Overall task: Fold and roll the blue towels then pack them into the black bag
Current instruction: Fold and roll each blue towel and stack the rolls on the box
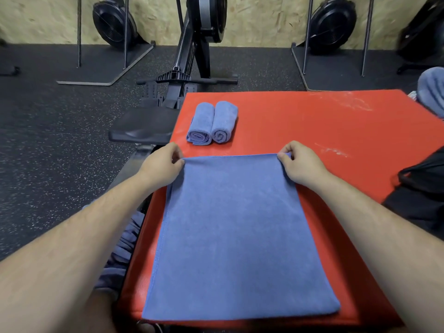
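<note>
We see the folded blue towel (237,236) flat on the red mat (324,121). Left hand (163,164) and right hand (300,164) each pinch a far corner. Two rolled towels (212,122) beyond. Black bag (422,188) probably at right edge, partly cropped.

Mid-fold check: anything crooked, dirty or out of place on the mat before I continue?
Nothing serious. The flat towel lies smooth, the left hand and right hand pinching its far corners. The left roll looks looser and flatter at its end than the right roll. White scuffs mark the red mat.
</note>
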